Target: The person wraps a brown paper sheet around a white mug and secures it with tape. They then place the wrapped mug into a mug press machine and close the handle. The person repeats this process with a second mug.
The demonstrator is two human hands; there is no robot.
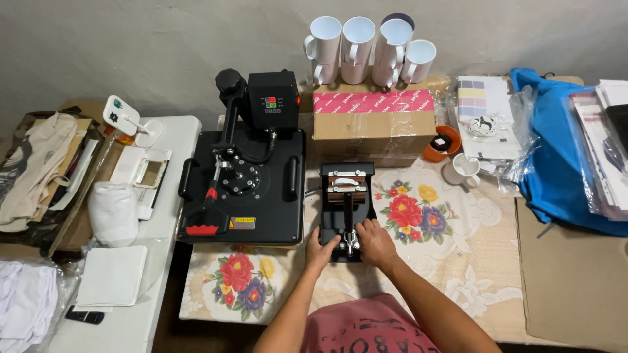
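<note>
At the far left we see folded cloth (29, 167) and a white table (167, 225) bearing a wrapped white bundle (113, 212), and next to it the large black heat press (245, 180) with its red-tipped handle. Just right of that sits the small black mug press (345, 206) on the flowered tablecloth (418, 216), where our left hand (320, 248) grips its near left edge and our right hand (374, 240) closes over the lever's near end. Behind it stands a cardboard box (373, 124) topped with 4 white mugs (366, 49), with another white mug (463, 170) and blue fabric (553, 163) further right.

white mugs (366, 49) (on cardboard box (374, 124)), flat heat press (245, 176)
</note>
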